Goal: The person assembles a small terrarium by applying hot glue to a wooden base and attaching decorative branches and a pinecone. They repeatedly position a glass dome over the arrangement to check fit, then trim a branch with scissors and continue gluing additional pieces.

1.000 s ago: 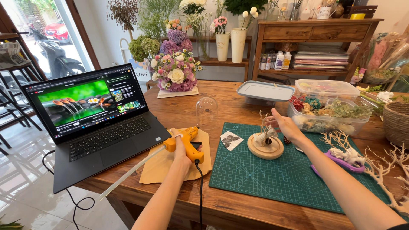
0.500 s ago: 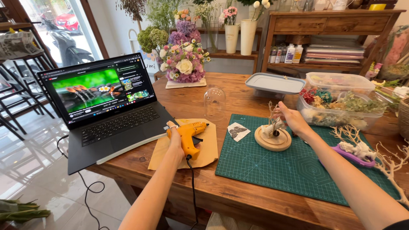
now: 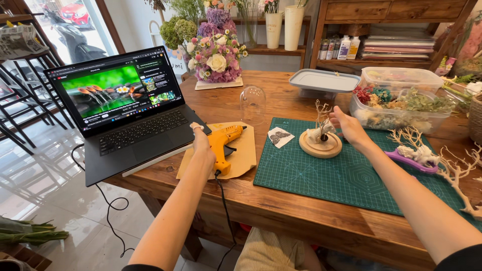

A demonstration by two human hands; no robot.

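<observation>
Far left: laptop (image 3: 128,108), lid up, screen lit, sitting at the table (image 3: 281,211) edge, cable hanging off the near side. Your left hand (image 3: 202,145) is just right of the laptop, lying against the orange glue gun (image 3: 225,145); fingers look loosely curled at its handle, can't tell if they actually grip it. Gun lies on a tan board (image 3: 240,159), nozzle pointing right and far, black cord (image 3: 223,200) dropping over the near edge. Beyond the board: clear glass dome (image 3: 252,104), upright; further back, a bouquet (image 3: 215,55). Green cutting mat (image 3: 351,168) starts right of the board, with a small butterfly card (image 3: 280,136) at its far left corner. Round wooden base (image 3: 320,144) sits on the mat, pale twig (image 3: 321,118) standing upright on it. Your right hand (image 3: 347,128) is just right of the base, fingers half open, tips at the twig piece. Far right: plastic tubs (image 3: 401,100) of dried flowers, white branches (image 3: 442,160) near a purple tool (image 3: 409,161).
</observation>
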